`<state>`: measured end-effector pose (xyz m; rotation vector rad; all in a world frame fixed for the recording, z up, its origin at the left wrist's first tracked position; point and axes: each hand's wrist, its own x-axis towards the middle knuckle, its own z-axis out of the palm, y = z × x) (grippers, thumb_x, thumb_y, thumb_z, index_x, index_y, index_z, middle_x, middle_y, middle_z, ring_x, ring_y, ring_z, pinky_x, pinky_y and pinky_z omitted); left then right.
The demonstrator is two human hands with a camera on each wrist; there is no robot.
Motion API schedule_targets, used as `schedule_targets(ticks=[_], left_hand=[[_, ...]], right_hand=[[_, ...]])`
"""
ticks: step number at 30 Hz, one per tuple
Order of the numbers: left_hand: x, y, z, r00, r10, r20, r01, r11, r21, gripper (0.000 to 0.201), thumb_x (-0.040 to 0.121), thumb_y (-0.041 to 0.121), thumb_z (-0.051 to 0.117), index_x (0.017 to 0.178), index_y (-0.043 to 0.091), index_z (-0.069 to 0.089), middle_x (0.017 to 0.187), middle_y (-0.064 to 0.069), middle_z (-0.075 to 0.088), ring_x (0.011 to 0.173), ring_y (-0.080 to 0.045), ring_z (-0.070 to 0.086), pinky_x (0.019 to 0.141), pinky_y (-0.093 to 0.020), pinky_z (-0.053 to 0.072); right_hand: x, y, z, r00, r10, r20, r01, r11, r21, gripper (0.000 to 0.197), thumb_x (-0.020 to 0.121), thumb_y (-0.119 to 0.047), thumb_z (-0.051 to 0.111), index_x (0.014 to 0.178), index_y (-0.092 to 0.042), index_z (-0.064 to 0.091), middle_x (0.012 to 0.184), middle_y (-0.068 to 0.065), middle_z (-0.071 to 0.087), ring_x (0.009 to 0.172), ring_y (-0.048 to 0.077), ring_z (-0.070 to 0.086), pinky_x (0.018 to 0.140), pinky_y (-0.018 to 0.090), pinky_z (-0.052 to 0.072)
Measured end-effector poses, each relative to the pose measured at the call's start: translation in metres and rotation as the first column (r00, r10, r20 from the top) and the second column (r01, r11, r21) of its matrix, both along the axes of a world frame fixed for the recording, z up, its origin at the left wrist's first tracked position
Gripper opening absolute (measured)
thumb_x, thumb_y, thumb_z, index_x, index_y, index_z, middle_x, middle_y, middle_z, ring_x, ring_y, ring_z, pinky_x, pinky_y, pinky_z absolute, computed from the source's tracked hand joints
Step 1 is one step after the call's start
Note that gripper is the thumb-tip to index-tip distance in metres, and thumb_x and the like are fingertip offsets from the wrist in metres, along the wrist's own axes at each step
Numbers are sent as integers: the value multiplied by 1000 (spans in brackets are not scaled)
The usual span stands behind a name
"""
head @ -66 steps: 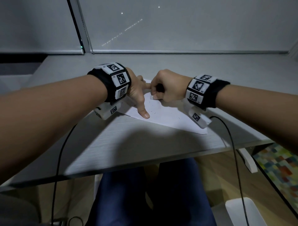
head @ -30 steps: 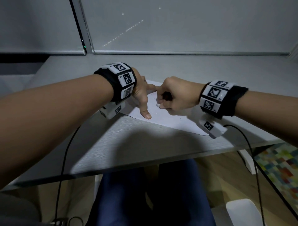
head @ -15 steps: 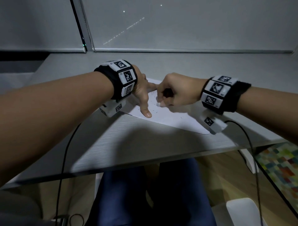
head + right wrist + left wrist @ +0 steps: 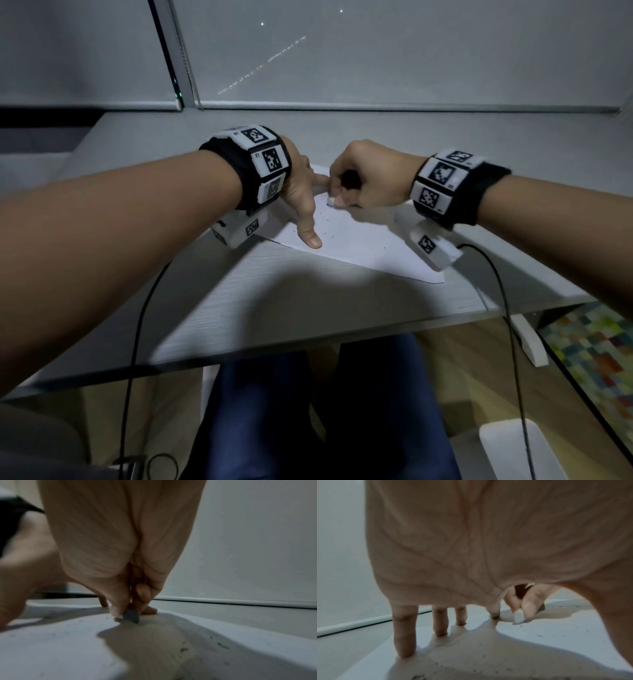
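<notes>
A white sheet of paper [image 4: 359, 240] lies on the grey desk [image 4: 274, 298], strewn with small dark crumbs. My left hand [image 4: 305, 202] presses it flat with straight, spread fingers [image 4: 404, 635]; the thumb [image 4: 310, 236] points toward me. My right hand [image 4: 363, 181] pinches a small white eraser [image 4: 331, 202] between thumb and fingers, its tip down on the paper just right of the left forefinger. The left wrist view shows the eraser [image 4: 518, 616] touching the sheet [image 4: 539, 649]. In the right wrist view the eraser [image 4: 131, 616] looks grey in shadow and rests on the paper [image 4: 51, 649].
A window with a drawn blind [image 4: 376, 51] stands behind the desk. Black cables [image 4: 137, 325] hang from both wrist cameras over the desk's front edge. My legs in blue trousers [image 4: 308, 411] are under the desk. A colourful rug [image 4: 596, 349] and a white bin [image 4: 513, 448] lie at lower right.
My right hand with the eraser has shifted back and forth over the paper beside the left forefinger. The left hand keeps pressing the sheet in place.
</notes>
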<state>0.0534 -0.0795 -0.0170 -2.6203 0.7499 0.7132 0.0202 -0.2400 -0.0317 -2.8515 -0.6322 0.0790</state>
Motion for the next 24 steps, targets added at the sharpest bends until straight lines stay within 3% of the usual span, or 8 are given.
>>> schedule_targets(ticks=[4,7,9,12,14,17,20,24], left_hand=[[2,1,-2,1000,13,-18,-13,1000,-10,132,56,71,87,161,52,10,153,-14,29,144,-42,32,92,-51,41],[0,2,1,999,-6,-33,6,1000,-7,132,45,75,88,155,60,16,153,-12,34,141,-40,35,88,-47,43],[0,1,2,999,-5,-33,4,1000,-12,130,47,73,88,155,60,17,156,-8,34,141,-38,36,87,-44,41],[1,2,0,1000,6,-12,-6,1000,0,136,47,75,86,160,54,14,163,-8,28,148,-38,31,96,-48,42],[1,3,0,999,36,9,-36,999,-10,130,58,72,86,164,46,15,168,-6,21,153,-36,25,107,-51,38],[2,3,0,999,47,13,-47,998,-31,123,63,69,86,164,43,21,167,-4,22,152,-35,28,105,-47,39],[2,5,1,1000,13,-8,-13,999,-35,121,60,69,87,160,52,20,167,0,23,149,-35,31,97,-45,40],[6,7,-2,1000,-10,2,10,998,-55,139,47,73,89,159,58,10,163,-5,24,147,-38,33,102,-48,43]], right_hand=[[3,1,-8,998,-53,-24,52,998,-31,10,86,-16,74,79,-20,69,71,-9,68,64,3,61,66,21,48],[-17,1,-8,995,7,-103,-10,1000,-23,12,88,-15,74,81,-20,66,63,-13,67,59,-1,62,62,15,48],[-26,-2,-2,981,52,-187,-54,998,-8,12,89,-16,79,82,-20,69,61,-18,68,57,0,64,61,15,51],[-16,2,2,993,63,-96,-61,998,31,9,88,-23,83,84,-18,77,63,-9,69,55,-2,61,58,9,46],[-5,9,-2,999,46,-24,-45,997,60,7,87,-20,81,86,-15,77,63,-11,67,55,-5,59,57,8,43],[-2,13,-10,999,21,-42,-19,998,52,4,87,-16,77,85,-16,73,65,-9,68,55,-4,60,60,14,44],[-17,9,-9,991,69,-117,-64,997,38,4,89,-16,77,89,-15,73,69,-10,68,59,-4,62,59,10,45],[-26,-1,4,975,119,-185,-119,993,16,10,90,-24,83,86,-18,76,68,-8,69,57,3,60,59,12,47]])
